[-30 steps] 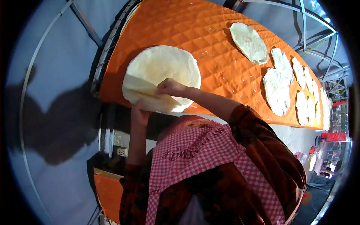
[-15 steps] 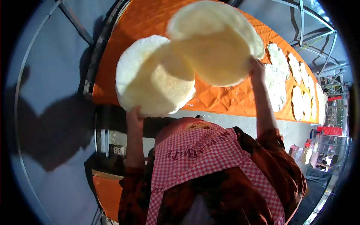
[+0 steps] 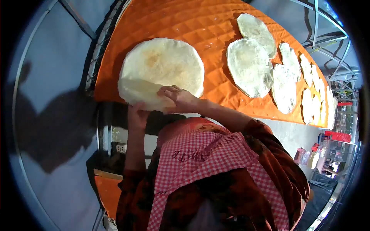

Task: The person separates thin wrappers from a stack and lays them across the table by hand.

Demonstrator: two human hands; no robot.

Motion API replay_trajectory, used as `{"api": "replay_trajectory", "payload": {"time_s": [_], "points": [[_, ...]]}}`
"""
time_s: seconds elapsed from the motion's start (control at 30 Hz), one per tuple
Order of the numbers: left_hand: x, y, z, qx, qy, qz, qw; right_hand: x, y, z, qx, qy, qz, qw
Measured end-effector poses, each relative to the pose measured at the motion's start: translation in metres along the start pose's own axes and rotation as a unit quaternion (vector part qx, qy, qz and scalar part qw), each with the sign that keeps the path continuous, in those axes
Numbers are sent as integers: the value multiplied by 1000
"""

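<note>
A thick, pale round flatbread [image 3: 169, 61] with a light brown patch lies at the left end of the orange cloth. Its near edge reaches the table's front edge; whether it is one piece or a stack I cannot tell. My left hand [image 3: 138, 111] grips that edge, fingers closed and partly hidden. Across the same edge lies my right hand [image 3: 179, 98], its fingers bent together over the top and the thumb low by the rim. To the right, a thin round flatbread [image 3: 250, 68] rests on the cloth, with another thin flatbread [image 3: 256, 31] touching it behind.
Several more thin flatbreads [image 3: 284, 88] lie in rows along the right part of the orange cloth [image 3: 192, 21]. A grey sheet wall [image 3: 54, 96] with metal poles stands at the left. Metal framing [image 3: 316, 23] and a red object [image 3: 339, 136] show at the right.
The flatbread my right hand held up is out of that hand; thin flatbreads now show on the cloth behind where it was. My right hand has moved left onto the thick flatbread's edge.
</note>
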State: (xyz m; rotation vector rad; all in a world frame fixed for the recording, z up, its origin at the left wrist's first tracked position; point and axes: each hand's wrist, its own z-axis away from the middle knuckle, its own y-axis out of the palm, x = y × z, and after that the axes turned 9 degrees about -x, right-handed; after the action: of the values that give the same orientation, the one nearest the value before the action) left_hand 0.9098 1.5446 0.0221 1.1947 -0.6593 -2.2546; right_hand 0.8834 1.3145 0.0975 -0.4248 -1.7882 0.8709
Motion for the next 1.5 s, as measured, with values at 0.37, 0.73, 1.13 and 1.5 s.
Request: {"api": "replay_trajectory", "payload": {"time_s": [0.37,0.73,1.13,1.5], "points": [[-1,23,8,-80,-1,-8,997,-34,-4,-23,109,186,-178,960],[21,-2,-2,-111,55,-133,983,-36,17,-36,72,57,63,994],[41,-16,17,-118,-24,180,976,-303,-394,-173,-265,182,407,855],[18,46,16,-93,5,40,995,-23,0,-50,146,-18,-28,989]]}}
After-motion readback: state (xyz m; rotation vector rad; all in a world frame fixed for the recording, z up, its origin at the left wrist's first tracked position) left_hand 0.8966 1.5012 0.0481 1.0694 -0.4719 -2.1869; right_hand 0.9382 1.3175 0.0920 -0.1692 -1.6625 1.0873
